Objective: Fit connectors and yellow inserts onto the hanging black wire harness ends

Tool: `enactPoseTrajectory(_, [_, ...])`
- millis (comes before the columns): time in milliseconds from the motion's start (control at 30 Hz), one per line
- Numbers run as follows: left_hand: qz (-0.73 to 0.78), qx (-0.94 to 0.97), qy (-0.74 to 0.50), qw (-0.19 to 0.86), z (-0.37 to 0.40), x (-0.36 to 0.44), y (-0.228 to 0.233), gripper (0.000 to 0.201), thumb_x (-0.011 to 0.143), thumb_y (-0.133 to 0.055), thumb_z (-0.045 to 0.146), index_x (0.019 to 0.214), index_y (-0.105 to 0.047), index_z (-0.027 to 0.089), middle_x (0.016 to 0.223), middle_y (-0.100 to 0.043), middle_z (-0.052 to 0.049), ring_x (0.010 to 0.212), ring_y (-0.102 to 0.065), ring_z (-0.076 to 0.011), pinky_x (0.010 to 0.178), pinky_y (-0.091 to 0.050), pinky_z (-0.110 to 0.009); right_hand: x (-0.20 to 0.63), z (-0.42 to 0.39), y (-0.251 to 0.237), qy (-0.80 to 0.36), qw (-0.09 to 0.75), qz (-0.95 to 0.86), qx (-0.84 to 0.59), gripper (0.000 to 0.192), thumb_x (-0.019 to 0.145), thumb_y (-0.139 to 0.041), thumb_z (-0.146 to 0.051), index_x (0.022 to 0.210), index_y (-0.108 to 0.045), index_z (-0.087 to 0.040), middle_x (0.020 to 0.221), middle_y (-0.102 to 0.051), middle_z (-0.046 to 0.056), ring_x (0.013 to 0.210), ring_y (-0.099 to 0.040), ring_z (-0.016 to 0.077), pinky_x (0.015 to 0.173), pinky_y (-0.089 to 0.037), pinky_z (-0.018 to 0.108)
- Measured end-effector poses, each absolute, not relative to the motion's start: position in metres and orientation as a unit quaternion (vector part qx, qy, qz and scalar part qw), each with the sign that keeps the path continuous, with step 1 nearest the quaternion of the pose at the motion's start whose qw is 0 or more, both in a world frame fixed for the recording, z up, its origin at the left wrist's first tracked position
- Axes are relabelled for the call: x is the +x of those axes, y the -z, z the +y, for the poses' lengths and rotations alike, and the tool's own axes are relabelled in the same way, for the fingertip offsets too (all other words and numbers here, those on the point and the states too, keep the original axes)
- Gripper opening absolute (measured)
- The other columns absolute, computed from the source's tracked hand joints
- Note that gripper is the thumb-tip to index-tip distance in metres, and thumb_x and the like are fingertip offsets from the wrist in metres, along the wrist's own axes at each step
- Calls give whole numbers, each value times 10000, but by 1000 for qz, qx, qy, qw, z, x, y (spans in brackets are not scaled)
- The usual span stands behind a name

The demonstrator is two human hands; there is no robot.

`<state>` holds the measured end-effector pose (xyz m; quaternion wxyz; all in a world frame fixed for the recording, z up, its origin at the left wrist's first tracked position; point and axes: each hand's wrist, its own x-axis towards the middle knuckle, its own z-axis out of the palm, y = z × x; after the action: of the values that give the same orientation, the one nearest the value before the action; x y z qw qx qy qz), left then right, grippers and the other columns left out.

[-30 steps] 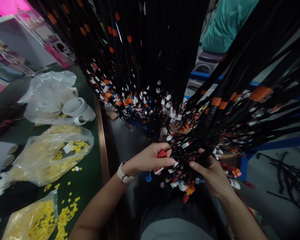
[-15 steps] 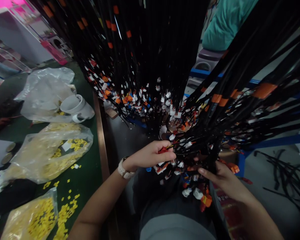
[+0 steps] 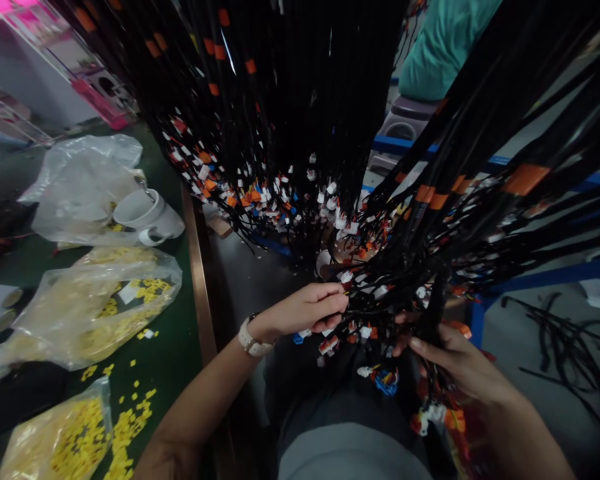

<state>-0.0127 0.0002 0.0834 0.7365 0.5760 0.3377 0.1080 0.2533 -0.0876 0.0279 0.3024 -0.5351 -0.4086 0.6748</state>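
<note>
Lower centre of frame, left hand [image 3: 313, 308] pinches thin wires [image 3: 348, 293], right hand [image 3: 457, 353] curls a half-closed grip round black cables [image 3: 433, 305] (separating strands, apparently), next move likely calling for steady untangling.

Located on green table [image 3: 176, 333]: white mug [image 3: 166, 217] beside clear bag [image 3: 77, 193]. Located farther back: purple-grey stool [image 3: 414, 110] beneath teal garment [image 3: 436, 57].

The black cables [image 3: 414, 243] slant down to me from the upper right, wrapped with orange bands [image 3: 425, 193] and splitting into many thin wires [image 3: 369, 300]. Some wires run sideways into the pinched fingers of my left hand [image 3: 307, 310]. A thicker strand passes through my right hand [image 3: 457, 353], its white and orange plugs [image 3: 454, 419] dangling below; blue plugs [image 3: 386, 382] hang between.
</note>
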Motion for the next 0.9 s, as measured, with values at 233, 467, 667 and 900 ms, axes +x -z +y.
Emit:
enactPoseTrajectory(233, [321,562,-136,750,1,-11,-78,291,888,-392,425,735,-377,178,583,-413,57,422,-334,-30,390,-244,-162,232,-80,-19,-663,359,-351,-555,454,715,-693,-455,1076,-585,-201,804,-698,47,537,-558,130,470,-458,253])
enactPoseTrajectory(467, [316,532,-157,769,0,-9,-72,268,895,-394,402,747,-375,179,582,-412,61,412,-329,-23,386,-262,-148,218,-71,-17,-674,383,-312,-549,402,713,-707,-424,1024,-598,-194,821,-688,43,513,-549,112,408,-366,214])
enactPoseTrajectory(667, [314,527,-157,774,-1,-8,-70,266,896,-394,403,753,-377,179,581,-411,62,409,-327,-22,390,-267,-149,217,-70,-18,-675,389,-307,-547,375,717,-707,-414,995,-593,-190,841,-686,52,524,-552,116,405,-348,215])
enactPoseTrajectory(900, [340,600,-142,711,4,-11,-76,282,889,-392,412,744,-404,170,598,-429,51,449,-344,-32,413,-270,-153,223,-72,-11,-678,400,-321,-527,421,748,-693,-360,1096,-553,-170,762,-673,42,469,-476,81,416,-327,211])
